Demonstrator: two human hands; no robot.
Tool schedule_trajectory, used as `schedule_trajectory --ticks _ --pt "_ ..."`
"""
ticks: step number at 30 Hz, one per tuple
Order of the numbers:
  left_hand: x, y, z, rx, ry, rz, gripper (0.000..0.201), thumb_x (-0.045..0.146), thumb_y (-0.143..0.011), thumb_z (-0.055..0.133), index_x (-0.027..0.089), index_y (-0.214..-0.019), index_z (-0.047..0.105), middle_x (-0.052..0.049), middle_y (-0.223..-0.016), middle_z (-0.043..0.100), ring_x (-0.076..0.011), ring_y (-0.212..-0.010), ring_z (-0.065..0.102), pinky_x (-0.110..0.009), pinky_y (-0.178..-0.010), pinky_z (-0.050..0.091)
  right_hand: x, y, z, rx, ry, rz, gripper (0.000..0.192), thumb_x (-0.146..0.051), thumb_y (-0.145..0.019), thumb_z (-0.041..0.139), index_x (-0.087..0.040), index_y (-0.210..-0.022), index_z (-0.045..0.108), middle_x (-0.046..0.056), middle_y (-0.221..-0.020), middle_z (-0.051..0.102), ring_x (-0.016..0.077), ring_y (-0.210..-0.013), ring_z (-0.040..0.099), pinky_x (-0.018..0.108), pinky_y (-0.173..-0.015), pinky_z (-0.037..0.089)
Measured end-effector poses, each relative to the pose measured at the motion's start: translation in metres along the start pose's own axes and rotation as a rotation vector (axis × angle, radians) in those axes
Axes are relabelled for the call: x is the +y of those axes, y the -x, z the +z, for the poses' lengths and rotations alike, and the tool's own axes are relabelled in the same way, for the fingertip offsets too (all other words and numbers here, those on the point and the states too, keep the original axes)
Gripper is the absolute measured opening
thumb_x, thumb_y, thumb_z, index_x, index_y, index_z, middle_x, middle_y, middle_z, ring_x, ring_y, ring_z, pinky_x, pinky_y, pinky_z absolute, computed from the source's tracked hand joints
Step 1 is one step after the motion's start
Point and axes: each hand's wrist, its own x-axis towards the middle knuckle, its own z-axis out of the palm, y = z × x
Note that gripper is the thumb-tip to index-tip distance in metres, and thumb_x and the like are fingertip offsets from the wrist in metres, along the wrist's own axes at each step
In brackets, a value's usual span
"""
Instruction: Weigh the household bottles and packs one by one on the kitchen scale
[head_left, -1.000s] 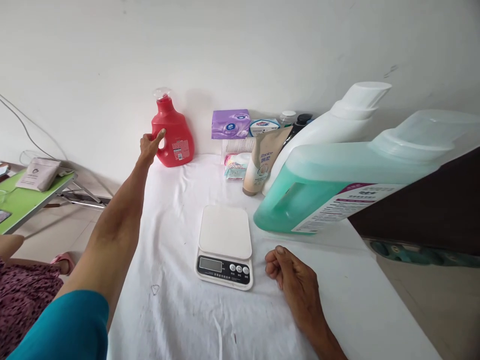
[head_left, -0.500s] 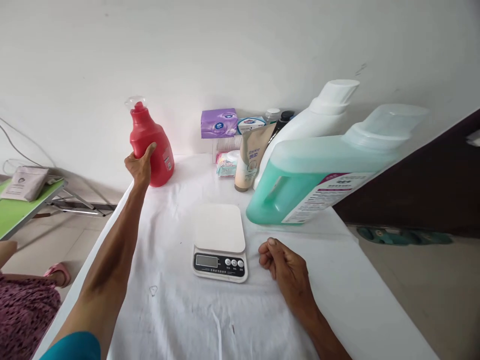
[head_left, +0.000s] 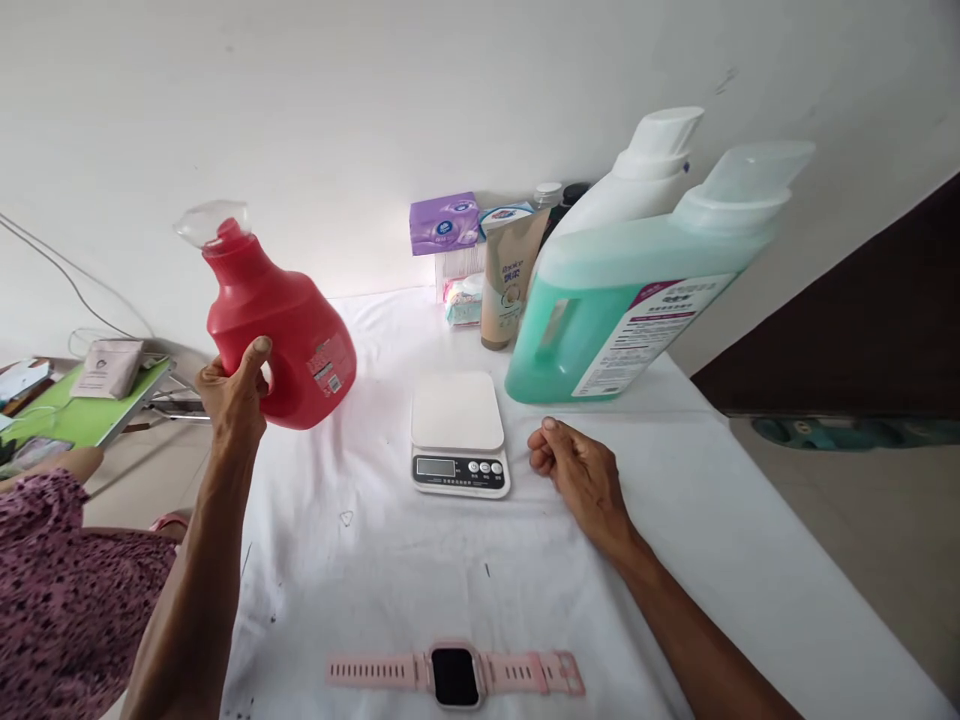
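Observation:
My left hand (head_left: 234, 395) is closed round the handle of a red detergent bottle (head_left: 289, 340), which has a clear cap (head_left: 210, 222) and tilts to the left. To the right of the kitchen scale (head_left: 457, 412), my right hand (head_left: 581, 480) rests on the white cloth with its fingers curled in and nothing visible in them. The scale's white plate is bare and its display shows no digits I can read. Beyond that hand stands a big green detergent bottle (head_left: 555, 340) with a white label.
Behind the green bottle are a white bottle (head_left: 637, 190), a beige tube (head_left: 510, 275), a purple tissue pack (head_left: 444, 225) and a wipes pack (head_left: 463, 302) by the wall. A pink smartwatch (head_left: 454, 675) lies at the front. Another person's patterned clothing (head_left: 82, 590) shows at left.
My left hand has brought the red bottle closer and tilted it further left. The view has shifted, bringing the smartwatch into sight. My right hand stays curled beside the scale.

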Motion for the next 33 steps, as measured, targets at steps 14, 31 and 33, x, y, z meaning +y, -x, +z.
schedule_trajectory --ticks 14,31,33 --pt "0.026 0.072 0.091 -0.381 0.201 -0.144 0.074 0.067 -0.049 0.094 0.023 -0.056 0.034 0.01 -0.05 0.023 -0.0036 -0.045 0.019 -0.024 -0.04 0.015 0.004 -0.001 -0.002 -0.037 -0.087 -0.06 0.072 -0.088 -0.09 0.049 -0.02 -0.071 0.064 0.004 -0.058 0.061 0.0169 -0.056 0.055 0.028 -0.053 0.044" --pt "0.007 0.093 0.106 -0.437 0.132 -0.137 0.064 0.056 -0.056 0.093 0.022 -0.056 0.039 0.008 -0.05 0.026 -0.0056 -0.048 0.023 -0.026 -0.046 0.022 0.006 -0.003 -0.002 -0.033 -0.085 -0.084 0.069 -0.084 -0.093 0.048 -0.021 -0.069 0.064 0.003 -0.058 0.061 0.0168 -0.056 0.055 0.03 -0.059 0.045" --pt "0.007 0.093 0.102 -0.445 0.16 -0.134 0.062 0.056 -0.057 0.093 0.021 -0.056 0.042 0.007 -0.051 0.028 -0.0057 -0.048 0.024 -0.026 -0.046 0.024 0.007 -0.003 -0.003 -0.036 -0.076 -0.091 0.068 -0.082 -0.095 0.048 -0.021 -0.07 0.064 0.003 -0.059 0.062 0.0169 -0.057 0.055 0.03 -0.06 0.045"
